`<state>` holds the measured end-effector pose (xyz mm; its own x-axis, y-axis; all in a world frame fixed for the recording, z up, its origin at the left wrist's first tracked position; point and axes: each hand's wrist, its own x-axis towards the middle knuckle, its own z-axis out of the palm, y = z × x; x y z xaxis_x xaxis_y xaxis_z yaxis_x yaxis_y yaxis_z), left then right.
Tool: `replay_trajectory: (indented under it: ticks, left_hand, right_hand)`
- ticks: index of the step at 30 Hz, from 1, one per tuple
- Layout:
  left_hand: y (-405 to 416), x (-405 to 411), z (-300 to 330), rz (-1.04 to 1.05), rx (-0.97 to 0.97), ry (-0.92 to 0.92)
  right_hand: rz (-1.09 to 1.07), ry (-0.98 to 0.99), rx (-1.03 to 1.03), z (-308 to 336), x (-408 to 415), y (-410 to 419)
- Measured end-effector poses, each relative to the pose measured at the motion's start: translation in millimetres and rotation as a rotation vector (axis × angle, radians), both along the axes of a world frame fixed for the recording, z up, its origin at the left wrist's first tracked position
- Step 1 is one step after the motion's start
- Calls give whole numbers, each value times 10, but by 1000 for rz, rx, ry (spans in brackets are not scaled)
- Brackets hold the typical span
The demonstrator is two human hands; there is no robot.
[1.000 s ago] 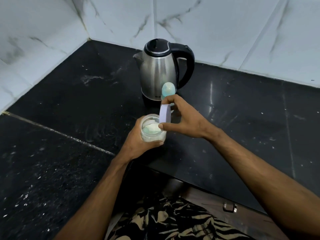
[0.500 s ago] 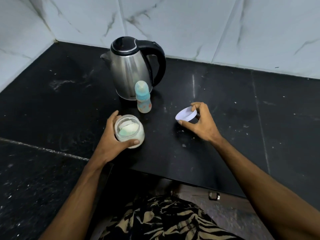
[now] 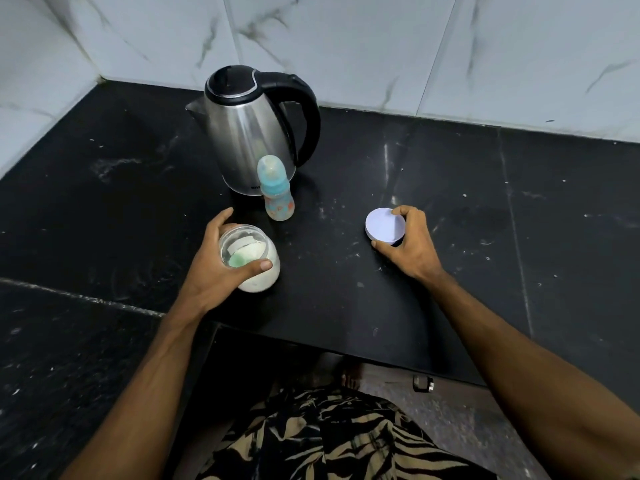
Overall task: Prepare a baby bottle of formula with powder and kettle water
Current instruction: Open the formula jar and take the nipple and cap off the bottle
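Note:
My left hand (image 3: 221,271) grips an open glass jar of white formula powder (image 3: 258,268) that stands on the black counter; a green scoop lies inside it. My right hand (image 3: 412,247) holds the jar's pale purple lid (image 3: 384,226) flat on the counter, fingers curled round its rim. A small baby bottle (image 3: 277,194) with a blue collar and clear cap stands upright between the hands, just in front of the steel kettle (image 3: 249,133), whose black lid is closed and whose handle points right.
The black stone counter (image 3: 450,289) meets marble-tiled walls (image 3: 346,46) at the back and left. Its front edge runs close below my hands, with a recess and my patterned clothing underneath. White powder specks dot the surface.
My right hand has carried the lid away from the jar to the right and lowered it onto the counter. The left hand has stayed round the jar.

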<state>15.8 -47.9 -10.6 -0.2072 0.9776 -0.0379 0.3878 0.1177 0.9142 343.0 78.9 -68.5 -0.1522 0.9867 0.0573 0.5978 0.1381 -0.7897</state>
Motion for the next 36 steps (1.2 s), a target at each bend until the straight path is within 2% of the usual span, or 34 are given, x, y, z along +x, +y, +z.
replay_trajectory:
  ticks: [12, 17, 27, 36]
  left_hand:
    - [-30, 42, 61, 24, -7, -5]
    - [-96, 48, 61, 45, -6, -10]
    - [-21, 1, 200, 143, 36, -25]
    - [233, 21, 402, 208, 86, 34]
  right_hand:
    - [-1, -3, -12, 75, -32, -20]
    - [-9, 3, 101, 195, -179, -67]
    - [155, -55, 294, 423, -790, -130]
    - [318, 10, 209, 789, -1391, 54]
